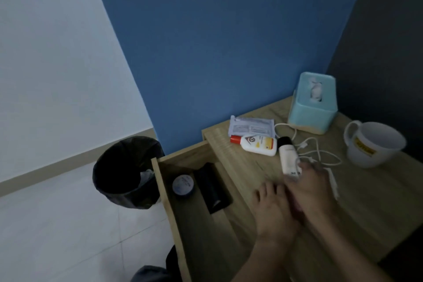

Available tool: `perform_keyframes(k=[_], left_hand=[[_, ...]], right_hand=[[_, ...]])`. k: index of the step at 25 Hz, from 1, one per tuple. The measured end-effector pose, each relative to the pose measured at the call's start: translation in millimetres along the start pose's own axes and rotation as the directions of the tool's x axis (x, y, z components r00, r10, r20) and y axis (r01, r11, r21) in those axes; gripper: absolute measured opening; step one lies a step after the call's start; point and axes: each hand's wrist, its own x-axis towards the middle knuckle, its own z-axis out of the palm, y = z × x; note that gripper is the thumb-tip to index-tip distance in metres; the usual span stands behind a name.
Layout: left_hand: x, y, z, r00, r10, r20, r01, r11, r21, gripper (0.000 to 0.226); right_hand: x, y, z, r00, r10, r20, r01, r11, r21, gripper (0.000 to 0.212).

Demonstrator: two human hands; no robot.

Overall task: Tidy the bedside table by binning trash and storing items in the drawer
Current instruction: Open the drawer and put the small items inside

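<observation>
Wood-grain worktop against a blue wall. The left hand lies flat with its fingers spread. The right hand overlaps it, blurred fingertips at a smooth white tube, grip unclear. Left of both hands, the open drawer holds a round tin.

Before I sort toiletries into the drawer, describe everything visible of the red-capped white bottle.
The white plastic bottle with a red cap lies on its side on the wooden bedside table, cap leftward, yellow-orange label up. A flat grey packet lies just behind it; a black-capped white tube lies by its base.
</observation>
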Motion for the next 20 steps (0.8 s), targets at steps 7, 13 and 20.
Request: perform_keyframes(k=[7,13,20], left_hand=[[-2.0,-17.2,-19.4,0.993,-0.114,-0.020,0.113,0.991,-0.070,0.057],[-17.3,-53.1,-31.9,0.952,-0.248,-0.177,0.198,0.945,-0.259,0.069],[-19.7,-61.1,-36.3,0.941,-0.261,-0.215,0.187,0.932,-0.311,0.067]], right_hand=[[20.0,-11.2,-3.8,0.998,-0.032,0.057,0.040,0.989,-0.146,0.063],[20.7,-3.6,-19.1,0.975,0.132,0.178,-0.127,0.991,-0.038,0.054],[11.8,2.7,-11.8,0.989,0.039,0.141,-0.019,0.990,-0.140,0.066]])
